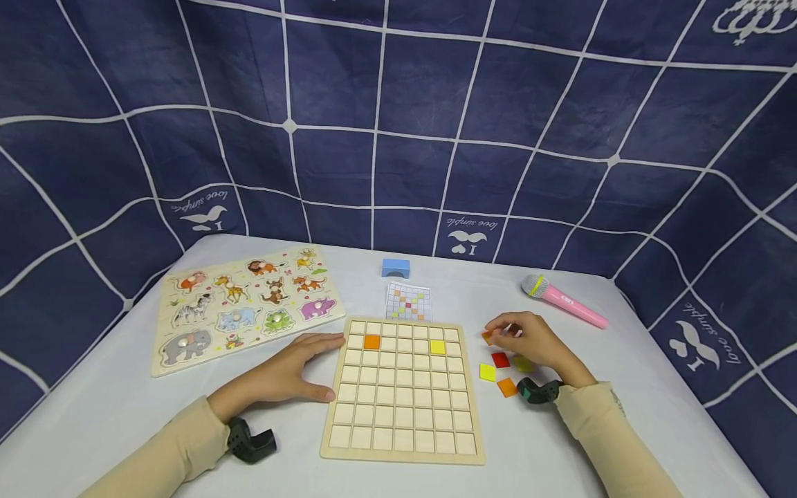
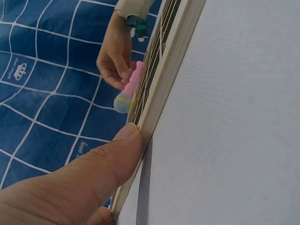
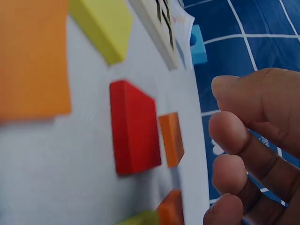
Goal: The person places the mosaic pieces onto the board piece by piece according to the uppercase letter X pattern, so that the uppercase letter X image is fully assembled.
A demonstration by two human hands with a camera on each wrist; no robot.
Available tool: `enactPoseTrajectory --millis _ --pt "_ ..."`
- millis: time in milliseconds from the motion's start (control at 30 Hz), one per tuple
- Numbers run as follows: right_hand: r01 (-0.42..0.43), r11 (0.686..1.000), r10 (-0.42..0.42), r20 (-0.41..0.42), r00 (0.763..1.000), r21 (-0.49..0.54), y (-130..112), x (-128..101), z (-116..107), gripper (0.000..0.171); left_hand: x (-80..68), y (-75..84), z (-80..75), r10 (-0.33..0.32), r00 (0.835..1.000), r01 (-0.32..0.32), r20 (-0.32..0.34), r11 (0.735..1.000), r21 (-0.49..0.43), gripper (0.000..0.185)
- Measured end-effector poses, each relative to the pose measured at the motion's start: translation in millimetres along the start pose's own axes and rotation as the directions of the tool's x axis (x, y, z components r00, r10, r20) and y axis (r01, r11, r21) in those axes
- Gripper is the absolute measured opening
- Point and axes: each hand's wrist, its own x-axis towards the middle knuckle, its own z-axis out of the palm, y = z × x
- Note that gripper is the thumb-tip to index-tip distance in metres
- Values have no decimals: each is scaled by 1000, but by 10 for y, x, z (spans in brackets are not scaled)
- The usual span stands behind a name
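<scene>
My left hand lying flat, fingers straight, thumb touching grid board left edge. My right hand hovering with curled fingers over loose tiles toward table's right edge; whether my grip is pinching orange tile, cannot tell.

Our right hand is hovering with fingers loosely curled beside a red square tile lying on the white tabletop. Small orange tiles are sitting just beyond it, a yellow tile and a large blurred orange tile are lying nearer us, and a blue block is resting by the wooden board's edge.
</scene>
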Motion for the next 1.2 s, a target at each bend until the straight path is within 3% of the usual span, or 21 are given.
enactPoseTrajectory --millis 200,500,900,1200 --pt "-72 995 73 -16 997 65 122 2 19 19 -4 -1 1 0 1000 0 -1 1000 4 95" --pt "-82 982 85 -9 996 169 241 -8 49 31 -9 -1 0 -8 1000 8 -1 1000 7 95" --pt "-121 985 120 20 993 126 293 12 74 31 -3 -13 -3 -4 1000 5 -6 1000 7 95" --pt "-124 984 129 -32 991 130 301 -20 85 26 2 -11 2 1 1000 -1 -2 1000 17 95"
